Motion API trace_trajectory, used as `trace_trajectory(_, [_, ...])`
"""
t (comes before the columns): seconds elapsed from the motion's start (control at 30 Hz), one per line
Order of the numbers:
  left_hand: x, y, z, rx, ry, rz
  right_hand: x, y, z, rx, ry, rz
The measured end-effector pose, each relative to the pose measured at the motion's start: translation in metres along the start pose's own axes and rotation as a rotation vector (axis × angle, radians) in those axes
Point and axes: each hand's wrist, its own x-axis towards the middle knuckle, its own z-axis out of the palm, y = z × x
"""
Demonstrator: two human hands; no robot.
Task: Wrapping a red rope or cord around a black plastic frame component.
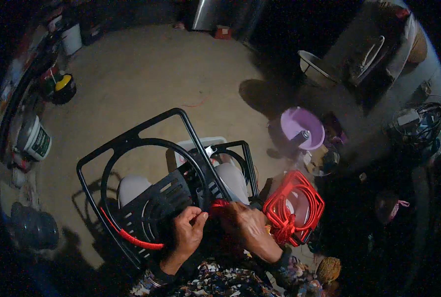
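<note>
The black frame (119,145) sits over your knees, red wrapping (140,240) along its ring. Your left hand (189,231) has thumb and fingers close together; your right hand (252,228) blurs beside it. I cannot tell what either grips.

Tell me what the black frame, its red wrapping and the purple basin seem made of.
Black frame: probably painted metal, judging by slim, joined bars with a soft sheen; plastic isn't ruled out. Red wrapping: perhaps plastic strand, smooth and bright. Purple basin: likely satin plastic, smooth and thin-walled.

Purple basin (308,120), white bucket (72,40).
</note>
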Motion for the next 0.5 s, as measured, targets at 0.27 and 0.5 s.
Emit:
trace_trajectory(0.27, [-0.001,-0.005,-0.003,0.147,0.031,0.133,0.035,-0.022,0.008,0.057,0.098,-0.097])
trace_trajectory(0.5, [-0.004,-0.003,0.002,0.139,0.109,0.186,0.031,-0.020,0.017,0.270,0.256,-0.164])
